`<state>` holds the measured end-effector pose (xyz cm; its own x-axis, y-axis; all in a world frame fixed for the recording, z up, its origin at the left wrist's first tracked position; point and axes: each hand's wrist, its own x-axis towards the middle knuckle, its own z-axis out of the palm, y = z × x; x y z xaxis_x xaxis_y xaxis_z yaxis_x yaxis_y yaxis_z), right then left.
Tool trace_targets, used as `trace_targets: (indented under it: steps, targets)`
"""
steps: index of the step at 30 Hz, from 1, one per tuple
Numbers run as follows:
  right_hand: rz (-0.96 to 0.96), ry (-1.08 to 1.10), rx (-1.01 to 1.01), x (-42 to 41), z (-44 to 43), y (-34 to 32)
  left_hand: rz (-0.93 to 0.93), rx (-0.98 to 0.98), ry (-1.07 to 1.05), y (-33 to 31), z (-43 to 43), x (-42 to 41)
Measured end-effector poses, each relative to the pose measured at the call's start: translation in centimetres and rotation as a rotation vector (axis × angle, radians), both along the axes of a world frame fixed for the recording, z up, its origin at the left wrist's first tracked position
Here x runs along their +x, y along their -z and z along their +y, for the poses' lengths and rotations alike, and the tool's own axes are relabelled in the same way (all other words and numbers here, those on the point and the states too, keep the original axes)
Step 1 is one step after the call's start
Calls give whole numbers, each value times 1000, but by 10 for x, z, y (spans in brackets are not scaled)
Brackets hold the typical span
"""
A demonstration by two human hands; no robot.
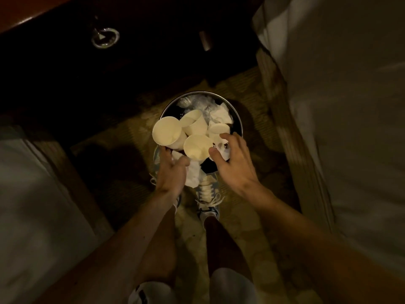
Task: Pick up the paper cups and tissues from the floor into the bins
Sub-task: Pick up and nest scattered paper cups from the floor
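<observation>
A round dark bin with a metal rim point(237, 119) stands on the carpet just ahead of my shoes. It is heaped with white paper cups and crumpled tissues point(220, 114). One large cup point(167, 131) lies over the bin's left rim, another cup point(197, 147) at its near side. My left hand point(173, 172) reaches to the near left rim, fingers fairly straight, fingertips touching below the large cup. A crumpled tissue point(192, 177) sits right beside its thumb. My right hand point(234, 163) hovers over the near right rim with fingers spread, thumb against the near cup.
A white-covered bed point(350, 128) with a wooden frame runs along the right. Another pale bed edge point(32, 205) is at the left. A dark wooden nightstand point(131, 51) stands behind the bin. My shoes point(207, 194) are on the patterned carpet.
</observation>
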<state>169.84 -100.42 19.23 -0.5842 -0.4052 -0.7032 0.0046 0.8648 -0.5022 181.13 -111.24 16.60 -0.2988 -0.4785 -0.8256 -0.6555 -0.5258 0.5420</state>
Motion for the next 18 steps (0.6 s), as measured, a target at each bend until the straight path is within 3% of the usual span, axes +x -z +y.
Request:
trace_targets:
  steps: [5,10,14,18]
  targets:
    - [60,-22,28,3,8,-9,-217,-280,241,-6,6,8]
    - [-90,23,58,33,16,7,-224,-435,817,17,8,14]
    - [-201,162,67,61,15,19,-106,-478,897,23,1,22]
    - [-284,340,38,76,4,17,-18,-335,696,13,-4,26]
